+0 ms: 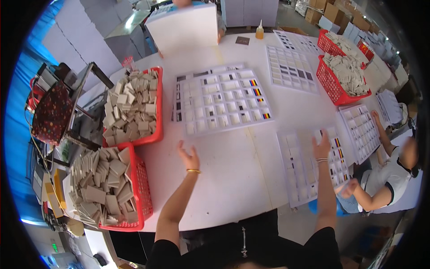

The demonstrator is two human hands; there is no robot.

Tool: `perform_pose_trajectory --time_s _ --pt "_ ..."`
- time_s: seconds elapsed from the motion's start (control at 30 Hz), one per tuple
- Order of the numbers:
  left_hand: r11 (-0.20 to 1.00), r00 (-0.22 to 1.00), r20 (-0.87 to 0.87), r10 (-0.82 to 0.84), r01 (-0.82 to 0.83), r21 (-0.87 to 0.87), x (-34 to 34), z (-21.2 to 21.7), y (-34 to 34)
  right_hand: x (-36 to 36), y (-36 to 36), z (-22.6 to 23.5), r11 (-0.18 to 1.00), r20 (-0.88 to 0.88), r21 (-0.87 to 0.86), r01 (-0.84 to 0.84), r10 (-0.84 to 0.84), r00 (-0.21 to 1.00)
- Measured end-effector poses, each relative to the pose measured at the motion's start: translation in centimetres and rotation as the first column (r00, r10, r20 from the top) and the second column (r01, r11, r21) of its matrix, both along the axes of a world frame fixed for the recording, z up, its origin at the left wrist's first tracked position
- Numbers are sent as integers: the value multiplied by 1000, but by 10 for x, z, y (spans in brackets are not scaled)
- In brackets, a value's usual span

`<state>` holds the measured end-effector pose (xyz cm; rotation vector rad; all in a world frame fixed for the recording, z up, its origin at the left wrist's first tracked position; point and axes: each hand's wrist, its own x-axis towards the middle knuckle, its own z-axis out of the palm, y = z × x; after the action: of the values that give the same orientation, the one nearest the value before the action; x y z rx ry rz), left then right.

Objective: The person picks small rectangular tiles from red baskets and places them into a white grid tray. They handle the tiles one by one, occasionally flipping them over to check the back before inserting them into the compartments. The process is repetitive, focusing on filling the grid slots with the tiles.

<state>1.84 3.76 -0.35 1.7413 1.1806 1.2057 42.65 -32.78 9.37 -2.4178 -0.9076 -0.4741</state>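
My left hand hovers over the white tabletop, empty, with its fingers apart. Just beyond it lies a stack of white compartment trays; dark pieces and a few red, yellow and blue striped ones sit in some of the cells. My right hand is over another white compartment tray near the table's right front side. Its fingers are spread, and nothing shows in them; whether they touch the tray I cannot tell. That tray partly overlaps a second one and also holds striped pieces.
Two red baskets full of grey-beige flat tiles stand on the left. More red baskets and trays occupy the far right. A co-worker sits at right beside a tray. A glue bottle stands at the back.
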Motion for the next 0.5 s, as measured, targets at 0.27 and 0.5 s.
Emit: perform_pose_trajectory --time_s 0.27,0.5 --pt "994 927 -361 99 -107 -4 -13 -16 142 -17 194 -60 938 -667 343 56 202 717" --pt "964 886 -400 236 -265 -18 23 -7 159 -4 272 -53 971 -814 232 60 160 559"
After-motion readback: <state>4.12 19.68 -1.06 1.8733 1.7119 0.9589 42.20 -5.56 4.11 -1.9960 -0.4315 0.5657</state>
